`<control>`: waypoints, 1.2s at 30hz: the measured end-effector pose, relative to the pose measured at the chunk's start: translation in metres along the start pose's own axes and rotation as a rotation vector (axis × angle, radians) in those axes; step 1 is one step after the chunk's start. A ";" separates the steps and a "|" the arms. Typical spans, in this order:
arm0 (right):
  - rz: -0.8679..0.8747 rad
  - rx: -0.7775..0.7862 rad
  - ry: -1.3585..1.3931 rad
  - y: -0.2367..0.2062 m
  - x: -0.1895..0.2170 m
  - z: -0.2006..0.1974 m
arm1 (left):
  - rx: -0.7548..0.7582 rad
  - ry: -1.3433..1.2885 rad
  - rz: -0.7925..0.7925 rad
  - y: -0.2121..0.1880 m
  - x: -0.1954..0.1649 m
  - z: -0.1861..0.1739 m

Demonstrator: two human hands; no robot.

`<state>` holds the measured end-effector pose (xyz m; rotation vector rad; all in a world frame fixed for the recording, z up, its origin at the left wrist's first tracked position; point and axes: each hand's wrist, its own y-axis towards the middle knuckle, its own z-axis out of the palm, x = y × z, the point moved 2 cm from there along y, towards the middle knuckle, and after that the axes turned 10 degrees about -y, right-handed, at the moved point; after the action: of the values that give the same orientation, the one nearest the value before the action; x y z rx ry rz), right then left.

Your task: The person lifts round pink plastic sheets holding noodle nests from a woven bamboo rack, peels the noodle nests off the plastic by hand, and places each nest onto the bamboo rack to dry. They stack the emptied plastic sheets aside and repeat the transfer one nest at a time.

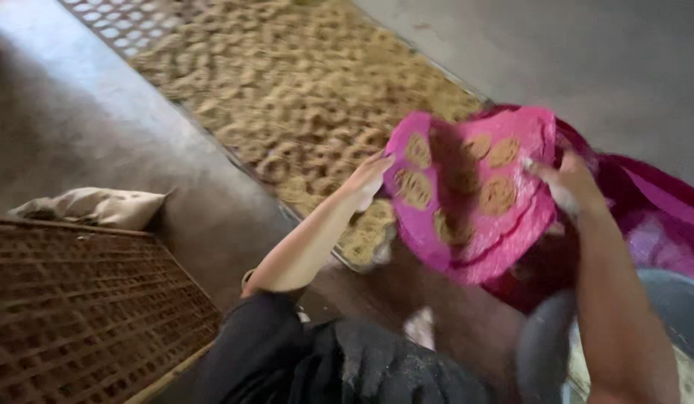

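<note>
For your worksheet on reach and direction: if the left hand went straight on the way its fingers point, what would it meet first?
The left hand already touches the pink sheet; going on, probably the nearest noodle coil on it, though blur leaves depth unclear.

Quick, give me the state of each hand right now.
Left hand: closed on the left edge of the pink tray.
Right hand: closed on the tray's right edge; the tray is tilted and carries round noodle coils.

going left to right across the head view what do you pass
woven bamboo tray → pale cloth bundle → left hand → pink plate with noodle coils → right hand
</note>
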<state>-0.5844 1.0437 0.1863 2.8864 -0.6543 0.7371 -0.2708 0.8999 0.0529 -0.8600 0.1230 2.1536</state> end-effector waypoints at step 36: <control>-0.332 0.150 0.895 0.392 0.697 0.555 | -0.332 0.301 0.270 -0.044 -0.710 -0.613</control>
<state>0.0419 0.3169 0.0236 2.2750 -0.0051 1.8549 0.4119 0.2560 0.0306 -1.4293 0.0331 2.3168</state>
